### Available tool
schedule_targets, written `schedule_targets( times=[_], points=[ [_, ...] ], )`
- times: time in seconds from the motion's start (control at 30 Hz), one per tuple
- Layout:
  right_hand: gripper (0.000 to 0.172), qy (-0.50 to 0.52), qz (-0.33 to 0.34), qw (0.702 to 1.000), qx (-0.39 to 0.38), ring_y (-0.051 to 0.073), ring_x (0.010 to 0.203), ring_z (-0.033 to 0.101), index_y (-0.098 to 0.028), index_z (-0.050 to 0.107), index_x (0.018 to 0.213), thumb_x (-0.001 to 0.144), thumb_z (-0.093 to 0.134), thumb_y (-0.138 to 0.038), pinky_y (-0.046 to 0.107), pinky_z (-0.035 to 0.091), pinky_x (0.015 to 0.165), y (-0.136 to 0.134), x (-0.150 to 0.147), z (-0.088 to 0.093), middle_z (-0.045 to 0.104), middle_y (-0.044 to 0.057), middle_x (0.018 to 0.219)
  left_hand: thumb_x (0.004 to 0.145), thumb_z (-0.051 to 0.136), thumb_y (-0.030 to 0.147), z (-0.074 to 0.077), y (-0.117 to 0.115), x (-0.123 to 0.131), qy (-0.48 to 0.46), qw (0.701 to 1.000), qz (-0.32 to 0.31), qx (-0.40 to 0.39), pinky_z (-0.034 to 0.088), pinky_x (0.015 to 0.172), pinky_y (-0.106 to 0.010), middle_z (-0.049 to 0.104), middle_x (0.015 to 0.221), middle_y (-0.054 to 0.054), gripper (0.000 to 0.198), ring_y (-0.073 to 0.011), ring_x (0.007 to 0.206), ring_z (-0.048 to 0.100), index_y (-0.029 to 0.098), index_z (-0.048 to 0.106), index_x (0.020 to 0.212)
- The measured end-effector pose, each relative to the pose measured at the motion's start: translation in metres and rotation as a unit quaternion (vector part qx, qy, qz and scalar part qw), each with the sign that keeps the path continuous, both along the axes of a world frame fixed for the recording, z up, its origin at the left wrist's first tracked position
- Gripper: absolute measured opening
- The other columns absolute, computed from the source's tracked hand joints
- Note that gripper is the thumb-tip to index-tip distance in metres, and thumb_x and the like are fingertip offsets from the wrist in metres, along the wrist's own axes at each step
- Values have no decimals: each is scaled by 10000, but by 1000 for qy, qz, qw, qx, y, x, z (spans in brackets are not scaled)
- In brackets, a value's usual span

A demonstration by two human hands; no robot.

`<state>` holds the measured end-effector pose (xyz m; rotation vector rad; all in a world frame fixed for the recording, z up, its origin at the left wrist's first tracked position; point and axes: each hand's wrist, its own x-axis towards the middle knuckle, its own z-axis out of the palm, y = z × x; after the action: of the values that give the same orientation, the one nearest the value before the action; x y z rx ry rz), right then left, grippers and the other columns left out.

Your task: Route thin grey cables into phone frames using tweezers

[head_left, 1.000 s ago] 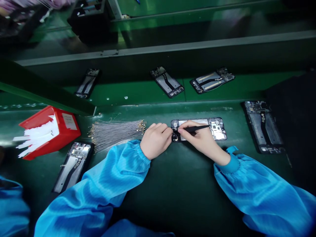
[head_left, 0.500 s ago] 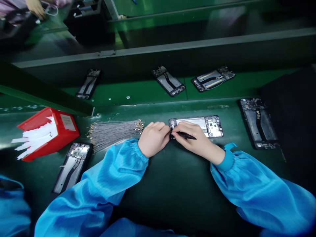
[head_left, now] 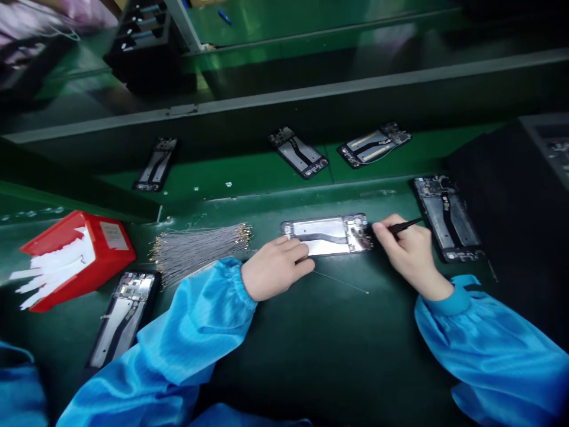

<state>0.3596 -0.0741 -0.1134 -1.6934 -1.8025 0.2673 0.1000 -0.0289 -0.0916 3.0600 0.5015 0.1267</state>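
Note:
An opened phone (head_left: 322, 244) lies crosswise in front of me, its circuit board at the right end. My left hand (head_left: 276, 270) is closed on its near left edge, with curled fingers hiding that corner. From beneath these fingers a thin grey cable (head_left: 341, 281) runs out to the right over the bench, ending in a tiny gold tip. My right hand (head_left: 408, 252) pinches black tweezers (head_left: 402, 226) just right of the phone's board end. A bundle of thin grey cables (head_left: 202, 249) with gold ends lies left of my left hand.
Other opened phones stand about: one at right (head_left: 448, 219), one at left (head_left: 122, 320), several on the back ledge (head_left: 299, 153). A red bin (head_left: 111, 249) holds white strips. A black box (head_left: 502, 207) borders the right, a green post (head_left: 80, 184) the left.
My right hand with the tweezers has moved right, from the phone's left end to beyond its board end. The loose cable now shows below the phone. The camera view has shifted slightly.

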Motion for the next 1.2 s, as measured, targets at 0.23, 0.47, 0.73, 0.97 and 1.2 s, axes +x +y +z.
schedule_targets(
  times=[0.23,0.47,0.73,0.97,1.2],
  points=[
    [134,196,143,967,-80,149,770,580,-216,597,941,831,524,-240,289,452,708,-10,-25,8,617,27,869,841,417,197,-3,-12,23,-30,997,51,-58,384,654,-293,526,779,-24,127,-160,728,479,171,533,797],
    [71,210,127,961,-125,148,668,583,-182,592,815,788,530,-204,264,460,576,-12,-26,3,617,26,755,837,416,185,-13,-21,39,-62,984,167,-33,406,614,-278,511,710,-20,142,-153,659,492,163,537,766],
    [81,210,142,959,-130,148,658,587,-179,597,810,775,528,-201,259,460,558,-10,-28,3,629,28,741,816,422,151,-14,-22,36,-73,987,141,7,384,584,-282,496,665,-23,160,-152,630,476,154,536,703],
    [94,204,144,958,-138,149,657,589,-174,607,822,770,536,-207,262,463,563,-10,-28,2,637,30,752,808,425,147,-14,-22,36,-66,988,137,6,384,595,-286,496,669,-23,152,-156,641,479,155,538,707],
    [93,201,148,958,-141,156,671,597,-179,609,825,772,540,-211,274,469,588,-10,-29,3,644,31,764,818,413,142,-14,-22,35,-71,989,133,5,377,596,-289,500,673,-24,166,-156,649,483,154,538,708]
  ],
)
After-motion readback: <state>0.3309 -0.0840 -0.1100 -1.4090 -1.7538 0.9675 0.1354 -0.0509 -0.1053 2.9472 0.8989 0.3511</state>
